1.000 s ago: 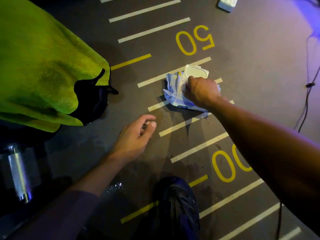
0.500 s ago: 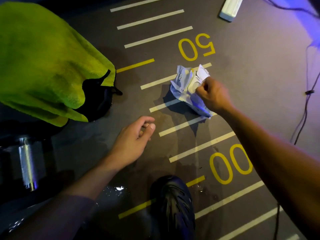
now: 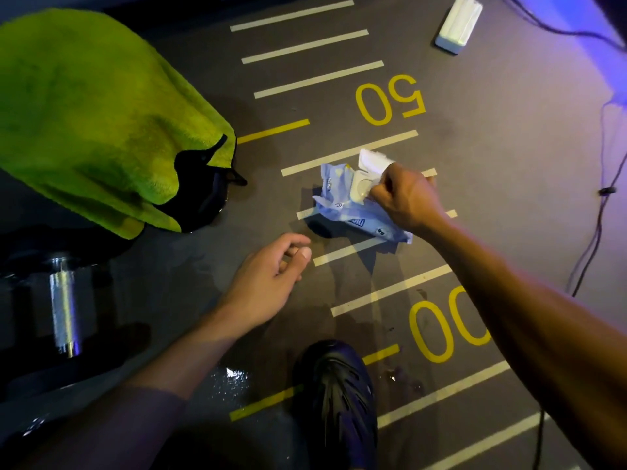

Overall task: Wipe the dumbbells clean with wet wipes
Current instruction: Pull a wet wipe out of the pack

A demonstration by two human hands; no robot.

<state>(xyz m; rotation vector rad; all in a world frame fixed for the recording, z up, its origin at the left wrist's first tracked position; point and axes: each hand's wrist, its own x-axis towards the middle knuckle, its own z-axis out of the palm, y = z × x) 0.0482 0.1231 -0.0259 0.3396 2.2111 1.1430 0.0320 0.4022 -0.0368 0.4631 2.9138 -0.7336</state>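
Now R hand (image 3: 405, 201) pinches wipe (image 3: 373, 161) at pack (image 3: 349, 208).

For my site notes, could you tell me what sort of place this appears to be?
Probably a gym. The dark floor carries painted distance lines and yellow numbers like 50, as on a sled or sprint track, and a dumbbell with a chrome handle lies at the left beside a green towel.

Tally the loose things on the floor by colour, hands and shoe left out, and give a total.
Green: 1, the towel
Blue: 1, the wipes pack
White: 2, the wipe pinched by the right hand, and the box
Black and silver: 1, the dumbbell
Total: 5
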